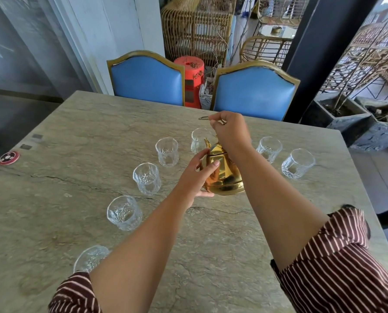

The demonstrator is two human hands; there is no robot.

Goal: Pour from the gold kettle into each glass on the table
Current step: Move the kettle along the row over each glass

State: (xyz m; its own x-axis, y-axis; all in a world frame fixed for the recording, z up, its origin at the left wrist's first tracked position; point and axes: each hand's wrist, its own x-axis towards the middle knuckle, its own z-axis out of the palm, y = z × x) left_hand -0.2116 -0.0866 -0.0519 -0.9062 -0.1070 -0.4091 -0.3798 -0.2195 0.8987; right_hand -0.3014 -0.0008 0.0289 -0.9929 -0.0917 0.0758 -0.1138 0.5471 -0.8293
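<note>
**Kettle in hand, glasses look empty**

You have the gold kettle (222, 175) near the middle of the worktop (75, 132), inside a curve of glasses. Your right hand (230, 132) is closed tight on the thin wire handle (205, 118) above it. Your left hand (199, 175) is spread open against the kettle's side, steadying it. The near-left glass (124, 212) and the far-right glass (298, 163) look empty, and so do the others. The spout (207, 143) points at the far glass (198, 140). All the pouring looks left to do.

Two blue chairs (146, 79) behind the table, red stool (191, 81) between them, wicker furniture (195, 28) beyond.
</note>
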